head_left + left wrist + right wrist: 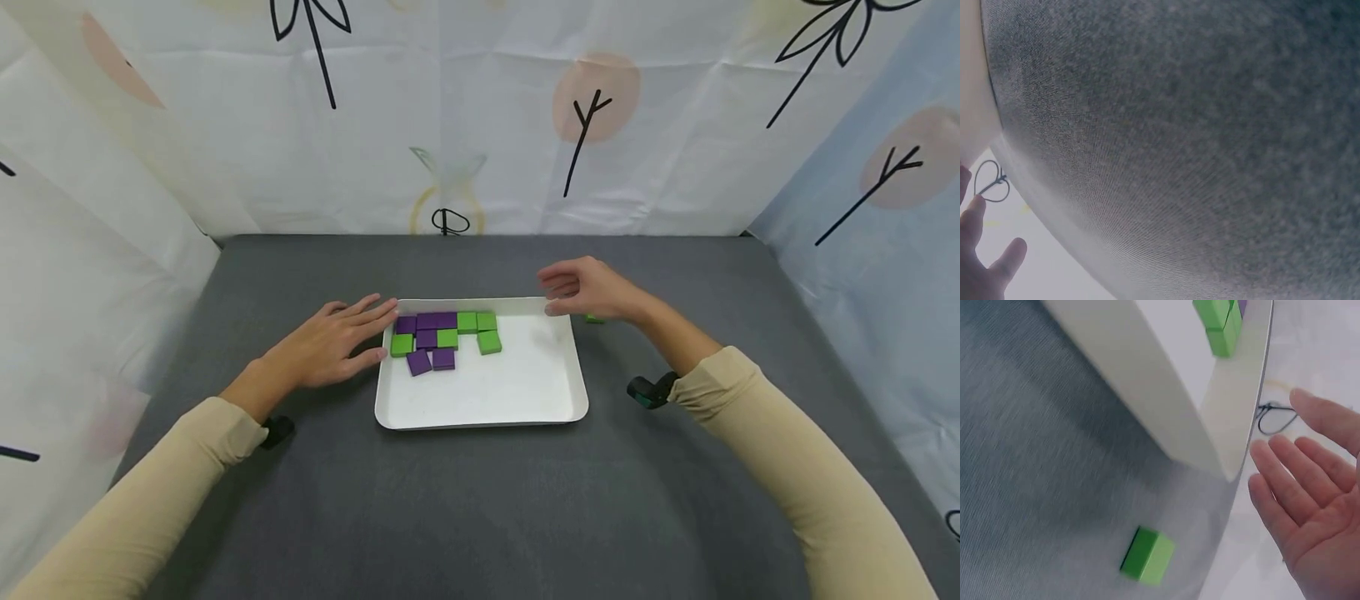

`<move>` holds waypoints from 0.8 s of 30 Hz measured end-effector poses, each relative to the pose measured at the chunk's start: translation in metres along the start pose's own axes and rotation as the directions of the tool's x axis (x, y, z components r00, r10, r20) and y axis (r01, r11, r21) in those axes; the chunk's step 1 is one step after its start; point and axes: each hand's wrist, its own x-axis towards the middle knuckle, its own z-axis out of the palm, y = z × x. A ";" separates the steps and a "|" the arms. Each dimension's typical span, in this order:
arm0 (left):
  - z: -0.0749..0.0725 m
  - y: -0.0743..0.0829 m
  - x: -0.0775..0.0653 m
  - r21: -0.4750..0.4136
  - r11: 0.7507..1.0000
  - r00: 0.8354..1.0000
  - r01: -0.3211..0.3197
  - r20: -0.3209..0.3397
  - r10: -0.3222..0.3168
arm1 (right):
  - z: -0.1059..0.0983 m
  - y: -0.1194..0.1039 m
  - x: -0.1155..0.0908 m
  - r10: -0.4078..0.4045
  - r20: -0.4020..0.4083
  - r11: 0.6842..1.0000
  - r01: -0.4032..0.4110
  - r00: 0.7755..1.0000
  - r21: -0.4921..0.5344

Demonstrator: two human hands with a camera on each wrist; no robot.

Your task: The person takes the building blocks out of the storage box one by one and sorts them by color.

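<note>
A white rectangular tray holds several purple blocks and several green blocks, grouped toward its back left. My left hand has its fingers spread, fingertips right at the tray's left rim. Over the back right corner of the tray is my right hand, fingers loosely bent and holding nothing; its bare palm shows in the right wrist view. Beneath that hand, outside the tray, lies one green block, mostly hidden from the head view. The left wrist view catches only some left fingertips.
The tray stands on a dark grey cloth-covered table. White printed curtains enclose the back and both sides. Dark bands with small devices sit at both wrists.
</note>
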 end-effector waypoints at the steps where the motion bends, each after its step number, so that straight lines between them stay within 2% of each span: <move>1: 0.000 0.000 0.000 -0.001 1.000 1.000 0.002 0.000 -0.002 | 0.002 -0.002 0.003 -0.004 0.029 1.000 0.003 1.000 0.018; 6: -0.001 -0.001 0.000 -0.005 1.000 1.000 0.002 0.004 -0.002 | 0.017 -0.007 0.015 -0.028 0.152 0.997 0.016 0.988 0.078; 11: -0.002 0.000 -0.001 -0.019 1.000 1.000 -0.002 0.004 0.002 | 0.032 -0.010 0.023 -0.037 0.219 0.993 0.011 0.975 0.116; 24: -0.003 0.002 -0.001 -0.034 0.999 1.000 0.010 0.012 -0.010 | 0.050 -0.015 0.028 -0.055 0.257 0.993 0.025 0.965 0.119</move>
